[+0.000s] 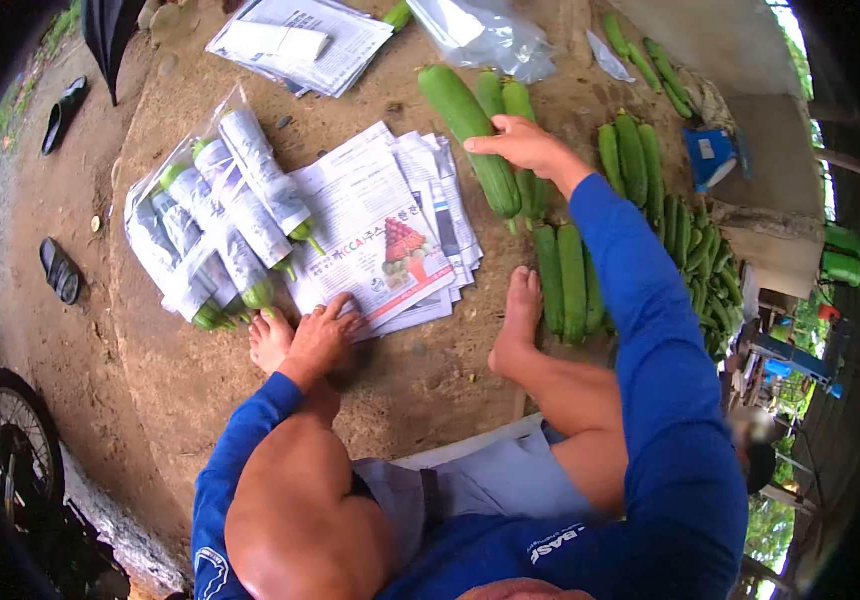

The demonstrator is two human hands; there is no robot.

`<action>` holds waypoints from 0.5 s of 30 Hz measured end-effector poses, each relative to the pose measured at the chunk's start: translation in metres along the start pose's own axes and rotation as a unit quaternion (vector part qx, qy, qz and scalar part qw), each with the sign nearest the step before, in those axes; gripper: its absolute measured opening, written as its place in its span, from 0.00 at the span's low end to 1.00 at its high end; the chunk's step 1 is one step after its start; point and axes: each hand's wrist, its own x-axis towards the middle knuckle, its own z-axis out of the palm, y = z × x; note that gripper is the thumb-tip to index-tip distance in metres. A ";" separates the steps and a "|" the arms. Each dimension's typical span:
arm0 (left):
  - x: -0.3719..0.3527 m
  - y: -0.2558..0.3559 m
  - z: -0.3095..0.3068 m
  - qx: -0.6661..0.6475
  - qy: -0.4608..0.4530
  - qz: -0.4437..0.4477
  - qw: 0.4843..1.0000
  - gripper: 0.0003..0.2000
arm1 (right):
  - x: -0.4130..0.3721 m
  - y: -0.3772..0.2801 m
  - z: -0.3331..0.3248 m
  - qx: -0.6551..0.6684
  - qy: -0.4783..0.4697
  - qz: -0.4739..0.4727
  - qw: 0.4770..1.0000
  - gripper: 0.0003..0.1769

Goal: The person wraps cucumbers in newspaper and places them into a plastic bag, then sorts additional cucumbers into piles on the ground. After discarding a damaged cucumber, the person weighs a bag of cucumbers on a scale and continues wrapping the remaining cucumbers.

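My right hand (522, 146) is closed around a large green luffa gourd (465, 125), thumb laid across its top side. Two more luffas lie right beside it, partly hidden by the hand. My left hand (322, 335) rests with fingers stretched on the lower left corner of a newspaper stack (360, 215), close to my foot. The top sheet carries a coloured fruit advert. Left of the stack is a clear plastic bag (145, 205) of newspaper-wrapped luffas (250, 215), their green ends showing.
More luffas (572, 285) lie in rows at the right, with a heap of smaller ones (700, 255) behind. Folded newspapers (300, 45) and clear plastic bags (485, 35) lie at the top. Black sandals (60, 270) and a motorbike wheel (15, 435) are at the left.
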 end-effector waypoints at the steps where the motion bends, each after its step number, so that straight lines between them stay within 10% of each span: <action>1: 0.000 0.002 -0.004 -0.019 -0.016 -0.013 1.000 0.18 | -0.009 0.003 -0.008 0.076 -0.029 0.013 0.997 0.31; 12: 0.057 0.083 -0.103 -0.660 -0.062 0.019 0.748 0.44 | -0.108 0.015 0.126 0.364 -0.248 -0.012 0.898 0.34; 15: 0.040 0.071 -0.069 -0.590 -0.072 -0.067 0.801 0.40 | -0.109 0.017 0.165 0.239 -0.229 -0.017 0.944 0.29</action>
